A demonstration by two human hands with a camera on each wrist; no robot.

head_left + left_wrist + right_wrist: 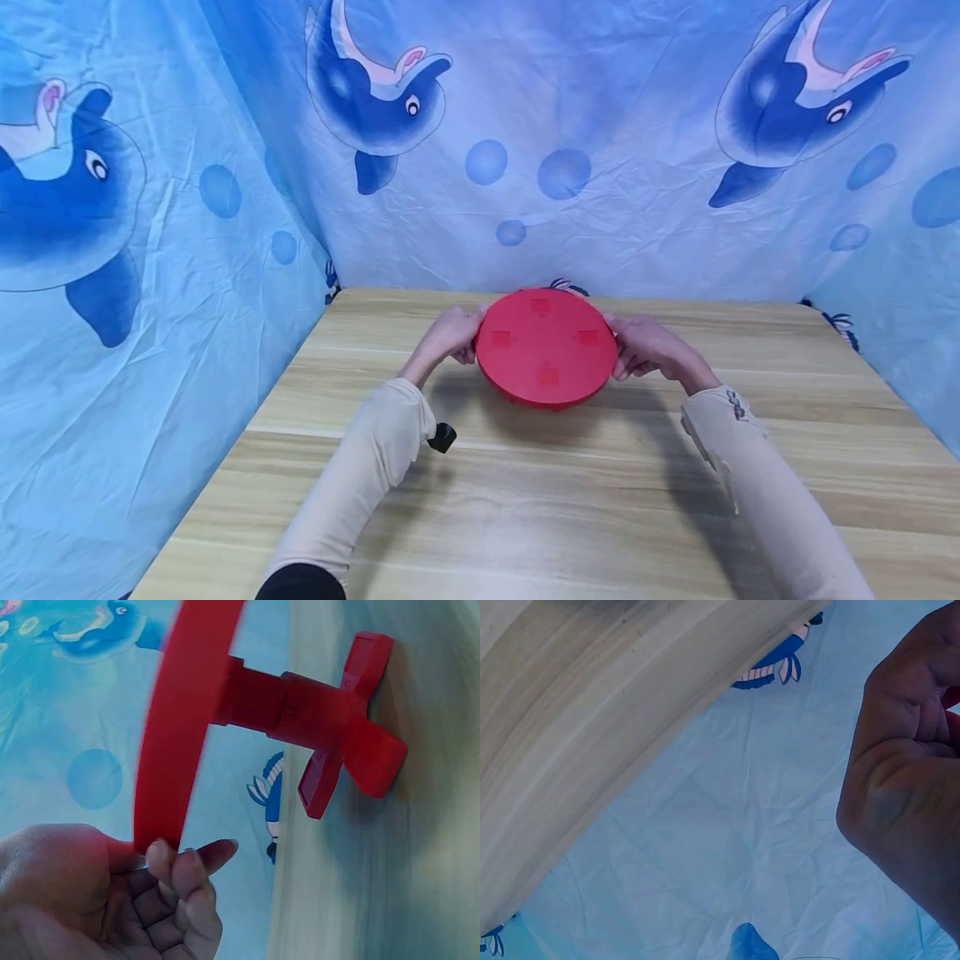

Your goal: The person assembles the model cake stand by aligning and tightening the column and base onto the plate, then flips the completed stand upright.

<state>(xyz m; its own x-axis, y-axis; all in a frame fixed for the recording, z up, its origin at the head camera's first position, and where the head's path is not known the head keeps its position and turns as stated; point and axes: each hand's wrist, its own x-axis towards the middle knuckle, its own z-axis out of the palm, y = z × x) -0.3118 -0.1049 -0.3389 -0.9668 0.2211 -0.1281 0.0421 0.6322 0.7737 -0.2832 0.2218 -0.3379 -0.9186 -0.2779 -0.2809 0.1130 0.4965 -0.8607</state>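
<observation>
A red round pedestal table [546, 346], small enough to span between two hands, stands near the back of the wooden tabletop. Its flat disc has several shallow square marks. From the left wrist view, a stepped central post [292, 709] runs from the disc to splayed feet [375, 759] close to the wood; whether they touch it I cannot tell. My left hand [453, 333] pinches the disc's left rim between thumb and fingers. On the opposite rim, my right hand [647, 346] grips with curled fingers. The right wrist view shows only a sliver of red beyond that hand.
The wooden tabletop [555, 508] stretches toward me and to both sides. Blue dolphin-print cloth [637, 233] hangs behind it and along its left and right edges. A small black piece [442, 437] shows beside the left sleeve.
</observation>
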